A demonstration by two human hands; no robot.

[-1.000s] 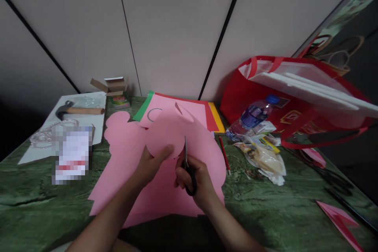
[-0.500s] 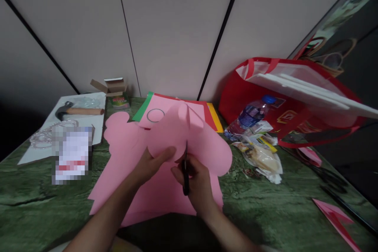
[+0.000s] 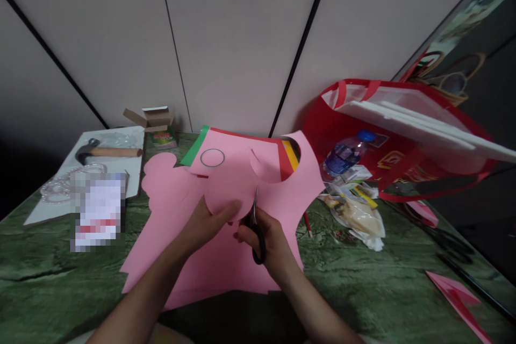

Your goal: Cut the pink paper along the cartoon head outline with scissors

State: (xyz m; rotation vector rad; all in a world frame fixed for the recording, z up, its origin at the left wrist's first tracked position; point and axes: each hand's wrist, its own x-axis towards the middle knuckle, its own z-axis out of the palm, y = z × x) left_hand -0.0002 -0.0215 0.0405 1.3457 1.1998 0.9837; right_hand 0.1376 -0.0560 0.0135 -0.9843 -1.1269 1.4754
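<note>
My left hand point(image 3: 215, 217) is closed on a rounded piece of pink paper point(image 3: 228, 188), thumb on top and fingers hidden beneath. My right hand point(image 3: 268, 239) grips black-handled scissors point(image 3: 259, 242), their blades pointing away from me at the right edge of that rounded piece. A curved pink strip point(image 3: 310, 164) extends to the right of the blades and arches up at the back. Whether the strip still joins the rounded piece, I cannot tell. More pink sheets point(image 3: 209, 274) lie under both hands, and a cloud-shaped pink edge point(image 3: 159, 172) shows at the left.
A hammer point(image 3: 116, 151) and beads point(image 3: 66, 185) lie on a white sheet at left, near an open small box point(image 3: 161, 131). At right stand a water bottle point(image 3: 346, 153) and a red bag point(image 3: 322, 113), with plastic packets point(image 3: 358, 215) before them. A ring point(image 3: 212, 157) lies behind my hands.
The pink paper right of the scissors has swung and opened into a curved strip, exposing the coloured sheets and a red pencil-like stick. My right hand and scissors have tilted slightly.
</note>
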